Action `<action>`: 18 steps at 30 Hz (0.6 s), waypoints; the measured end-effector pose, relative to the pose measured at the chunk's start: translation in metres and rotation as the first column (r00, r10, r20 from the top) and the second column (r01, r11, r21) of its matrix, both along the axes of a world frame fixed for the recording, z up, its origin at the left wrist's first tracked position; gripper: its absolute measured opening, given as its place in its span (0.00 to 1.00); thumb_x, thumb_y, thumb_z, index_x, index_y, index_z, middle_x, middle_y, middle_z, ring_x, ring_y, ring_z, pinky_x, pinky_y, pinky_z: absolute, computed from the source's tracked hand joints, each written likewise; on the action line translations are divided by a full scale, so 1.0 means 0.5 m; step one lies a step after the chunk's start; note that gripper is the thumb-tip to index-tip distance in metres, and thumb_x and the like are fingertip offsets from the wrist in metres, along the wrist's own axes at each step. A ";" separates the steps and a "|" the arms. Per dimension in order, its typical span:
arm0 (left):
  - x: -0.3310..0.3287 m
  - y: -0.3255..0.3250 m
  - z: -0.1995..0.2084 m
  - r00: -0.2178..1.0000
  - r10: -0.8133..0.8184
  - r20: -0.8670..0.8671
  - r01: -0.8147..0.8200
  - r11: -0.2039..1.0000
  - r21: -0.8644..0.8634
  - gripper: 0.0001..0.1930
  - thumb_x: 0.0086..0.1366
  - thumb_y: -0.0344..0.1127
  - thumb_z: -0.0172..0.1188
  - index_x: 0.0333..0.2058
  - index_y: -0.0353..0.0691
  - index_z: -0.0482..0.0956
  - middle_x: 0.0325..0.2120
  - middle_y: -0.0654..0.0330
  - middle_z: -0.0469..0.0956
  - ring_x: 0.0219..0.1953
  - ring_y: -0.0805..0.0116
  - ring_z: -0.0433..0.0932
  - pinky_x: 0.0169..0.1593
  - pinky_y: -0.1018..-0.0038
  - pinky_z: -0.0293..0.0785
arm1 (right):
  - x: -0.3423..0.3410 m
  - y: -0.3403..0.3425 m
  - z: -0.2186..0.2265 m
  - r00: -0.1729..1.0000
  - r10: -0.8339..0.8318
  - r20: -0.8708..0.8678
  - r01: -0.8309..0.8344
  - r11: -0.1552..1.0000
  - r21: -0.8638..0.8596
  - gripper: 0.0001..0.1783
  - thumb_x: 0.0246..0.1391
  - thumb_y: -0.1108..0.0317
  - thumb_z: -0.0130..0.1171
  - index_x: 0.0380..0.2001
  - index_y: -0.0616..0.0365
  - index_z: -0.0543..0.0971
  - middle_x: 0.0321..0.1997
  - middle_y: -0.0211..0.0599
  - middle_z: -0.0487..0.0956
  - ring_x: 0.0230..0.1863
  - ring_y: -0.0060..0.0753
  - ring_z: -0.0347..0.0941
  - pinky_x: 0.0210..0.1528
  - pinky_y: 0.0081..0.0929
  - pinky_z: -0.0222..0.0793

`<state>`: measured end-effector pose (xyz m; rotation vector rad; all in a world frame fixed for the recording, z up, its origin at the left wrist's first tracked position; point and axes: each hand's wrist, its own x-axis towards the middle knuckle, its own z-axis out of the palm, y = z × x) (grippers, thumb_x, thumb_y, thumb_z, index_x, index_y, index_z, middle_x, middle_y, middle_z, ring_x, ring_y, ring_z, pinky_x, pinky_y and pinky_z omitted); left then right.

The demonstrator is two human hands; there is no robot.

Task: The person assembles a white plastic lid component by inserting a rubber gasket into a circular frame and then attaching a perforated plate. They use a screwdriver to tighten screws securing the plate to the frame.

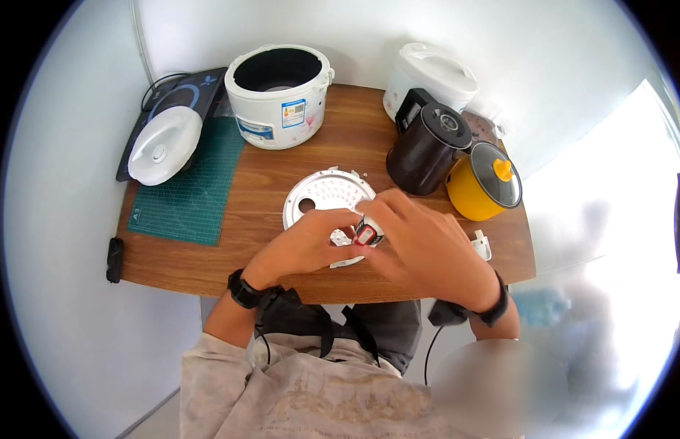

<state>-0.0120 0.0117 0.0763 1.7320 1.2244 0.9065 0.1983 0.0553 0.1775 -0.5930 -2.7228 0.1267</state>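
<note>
Over the front middle of the table, my left hand (pixel 300 245) and my right hand (pixel 431 245) meet around a small black-and-white part with a red-rimmed face (pixel 366 235). Both hands are closed, thumbs and fingers pinching it from either side. Its exact kind does not show, as the fingers cover much of it. Just below and behind them lies a round white plate (pixel 329 192) with rows of small holes and one large dark hole. My hands hide the plate's right front part.
At the back stand an open white rice cooker body (pixel 274 110), another white appliance (pixel 435 77), a dark kettle (pixel 420 157) and a yellow pot with a glass lid (pixel 475 192). A white lid (pixel 166 146) rests at left, over an induction hob (pixel 201 86) and green cutting mat (pixel 190 208).
</note>
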 end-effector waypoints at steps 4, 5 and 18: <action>-0.001 0.000 0.010 0.997 -0.078 0.006 0.078 0.996 -0.034 0.19 0.63 0.37 0.70 0.50 0.37 0.80 0.41 0.52 0.83 0.40 0.59 0.81 0.47 0.68 0.77 | 0.016 0.003 0.019 0.992 0.113 0.056 -0.103 0.981 -0.162 0.24 0.53 0.72 0.64 0.55 0.53 0.75 0.48 0.42 0.79 0.39 0.48 0.80 0.37 0.37 0.77; -0.001 0.001 0.010 0.997 -0.069 0.038 0.071 0.996 -0.055 0.18 0.63 0.37 0.70 0.49 0.38 0.80 0.41 0.52 0.82 0.41 0.59 0.81 0.46 0.68 0.76 | 0.015 0.008 0.021 0.993 0.109 0.038 -0.100 0.977 -0.186 0.23 0.53 0.74 0.65 0.54 0.51 0.78 0.48 0.41 0.81 0.39 0.50 0.80 0.39 0.37 0.77; -0.024 -0.013 -0.133 0.962 0.069 -0.264 -0.058 0.997 0.047 0.10 0.56 0.31 0.70 0.36 0.37 0.81 0.34 0.52 0.81 0.40 0.55 0.80 0.46 0.64 0.76 | -0.017 0.010 0.019 0.869 -0.241 0.432 0.199 0.970 0.141 0.24 0.57 0.45 0.66 0.34 0.57 0.80 0.28 0.42 0.79 0.20 0.47 0.73 0.23 0.40 0.67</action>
